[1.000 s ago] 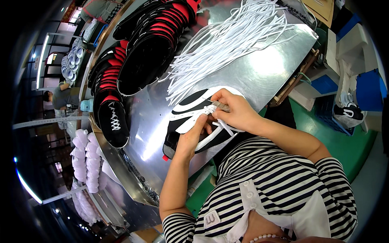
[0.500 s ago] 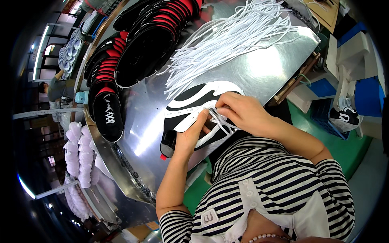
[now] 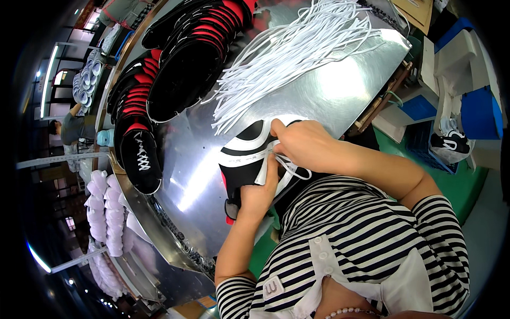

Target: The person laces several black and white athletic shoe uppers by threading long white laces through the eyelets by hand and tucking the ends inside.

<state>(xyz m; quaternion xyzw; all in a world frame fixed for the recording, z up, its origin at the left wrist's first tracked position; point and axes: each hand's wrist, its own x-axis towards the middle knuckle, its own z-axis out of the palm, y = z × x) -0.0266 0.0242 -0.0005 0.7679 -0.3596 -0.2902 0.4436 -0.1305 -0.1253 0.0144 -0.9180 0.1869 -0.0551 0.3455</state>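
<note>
At the left of the frame, a curved row of black-and-red fabric shoe uppers (image 3: 137,106) lies on the shiny metal tabletop (image 3: 183,181), its lowest one crisscrossed with white lace. Just below centre sits the black-and-white shoe upper (image 3: 241,159), tilted at the table's near edge. The left hand (image 3: 259,195) is clamped on it, thumb on top by the eyelet edge, other fingers mostly hidden; that grip should stay firm so the edge does not buckle. A thin white lace (image 3: 289,166) loops loosely below the eyelets; it is best kept untwisted and drawn through evenly. Right of it, the right hand (image 3: 304,144) curls over the same edge, thumb and forefinger close together, though I cannot tell whether they pinch the lace; small, straight pulls would suit. Above, toward the upper right, spreads a loose bundle of white laces (image 3: 297,58)
</note>
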